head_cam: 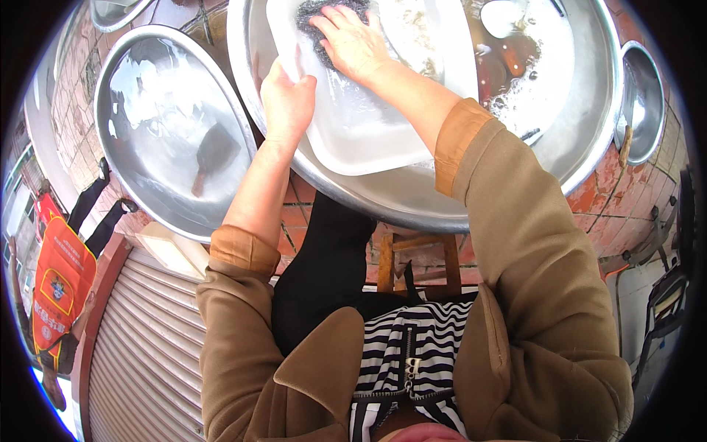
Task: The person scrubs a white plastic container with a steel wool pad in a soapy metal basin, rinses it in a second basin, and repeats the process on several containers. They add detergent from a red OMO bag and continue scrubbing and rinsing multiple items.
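Observation:
A white plastic tub (353, 141) is tilted inside a large round metal basin (420, 212). My left hand (287, 102) grips the tub's left rim, thumb on top. Spread over a dark steel-wool scouring pad (315, 33), my right hand (356, 47) presses it against the tub's inner wall. Foamy, brownish water lies in the basin to the right of the tub, with a white bowl-like object (500, 17) and a reddish-brown object (512, 58) in it.
At left, a second metal basin (160, 226) of water holds a cleaver-shaped utensil (214, 152). A smaller metal basin (643, 110) stands far right. Below are a wooden stool (386, 265) and red floor tiles (599, 193). A person in a red apron (63, 282) stands left, by a roller shutter (143, 331).

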Demonstrator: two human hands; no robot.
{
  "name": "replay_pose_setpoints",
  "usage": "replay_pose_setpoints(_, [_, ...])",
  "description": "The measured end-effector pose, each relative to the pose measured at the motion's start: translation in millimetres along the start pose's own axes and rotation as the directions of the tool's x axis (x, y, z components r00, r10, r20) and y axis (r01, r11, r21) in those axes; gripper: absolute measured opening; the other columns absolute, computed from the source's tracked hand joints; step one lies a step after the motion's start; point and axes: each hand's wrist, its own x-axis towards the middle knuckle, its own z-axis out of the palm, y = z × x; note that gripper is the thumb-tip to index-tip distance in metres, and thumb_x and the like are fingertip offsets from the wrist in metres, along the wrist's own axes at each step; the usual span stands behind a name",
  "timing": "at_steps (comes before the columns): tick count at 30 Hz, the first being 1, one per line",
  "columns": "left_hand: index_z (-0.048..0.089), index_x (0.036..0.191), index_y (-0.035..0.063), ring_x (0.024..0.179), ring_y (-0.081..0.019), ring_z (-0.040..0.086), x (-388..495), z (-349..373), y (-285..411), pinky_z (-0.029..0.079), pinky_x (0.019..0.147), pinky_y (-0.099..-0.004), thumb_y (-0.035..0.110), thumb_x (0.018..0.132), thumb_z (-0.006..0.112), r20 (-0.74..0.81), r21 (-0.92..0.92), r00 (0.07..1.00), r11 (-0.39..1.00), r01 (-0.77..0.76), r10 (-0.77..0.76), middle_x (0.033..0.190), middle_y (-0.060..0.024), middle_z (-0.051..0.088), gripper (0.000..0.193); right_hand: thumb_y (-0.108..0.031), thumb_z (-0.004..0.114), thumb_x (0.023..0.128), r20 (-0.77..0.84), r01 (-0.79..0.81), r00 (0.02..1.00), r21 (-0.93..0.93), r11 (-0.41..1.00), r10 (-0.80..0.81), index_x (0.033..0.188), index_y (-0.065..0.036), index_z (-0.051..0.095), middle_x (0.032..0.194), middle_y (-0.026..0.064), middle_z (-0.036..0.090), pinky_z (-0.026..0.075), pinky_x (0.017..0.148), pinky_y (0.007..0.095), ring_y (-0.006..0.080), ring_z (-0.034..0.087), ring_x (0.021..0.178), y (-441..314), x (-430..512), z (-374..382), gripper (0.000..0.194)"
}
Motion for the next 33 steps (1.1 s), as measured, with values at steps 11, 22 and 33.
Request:
replay_pose_setpoints(11, [0.062,0.126,-0.0012,0.101,-0.0208,0.068,0.4,7.5,4.5,0.052,0.091,-0.0311,0.001,0.082,0.063,-0.004,0.012,0.997,0.996,0.083,-0.083,0.11,-0.0148,0.072,0.044,-0.012,0.067,0.086,0.444,0.239,0.848,0.167,0.957,-0.289,0.131,-0.013,0.057,0.143,0.0085,0.052,0.032,0.114,0.0568,0.0252,0.044,0.138,-3.2,-98.9,-44.9,0.046])
replay_pose_setpoints(22, [0.06,0.132,0.0003,0.108,-0.0189,0.066,2.2,4.1,1.7,0.05,0.096,-0.0308,-0.003,0.083,0.06,0.085,0.009,0.995,0.999,0.051,-0.052,0.117,-0.0126,0.071,0.049,-0.009,0.056,0.09,0.021,0.165,0.986,-0.075,0.983,-0.164,0.128,-0.012,0.057,0.139,0.007,0.057,0.036,0.107,0.0576,0.0249,0.05,0.133,24.1,0.9,2.2,0.039])
replay_pose_setpoints(33, [0.062,0.13,0.0004,0.096,-0.015,0.068,4.9,8.1,2.0,0.052,0.087,-0.0282,-0.002,0.083,0.061,0.058,-0.007,0.995,0.997,0.078,-0.077,0.108,-0.0115,0.073,0.046,-0.012,0.062,0.085,0.198,0.285,0.923,0.22,0.933,-0.329,0.115,-0.011,0.061,0.119,0.0083,0.062,0.036,0.11,0.0538,0.0246,0.054,0.123,3.9,-86.2,-17.8,0.03])
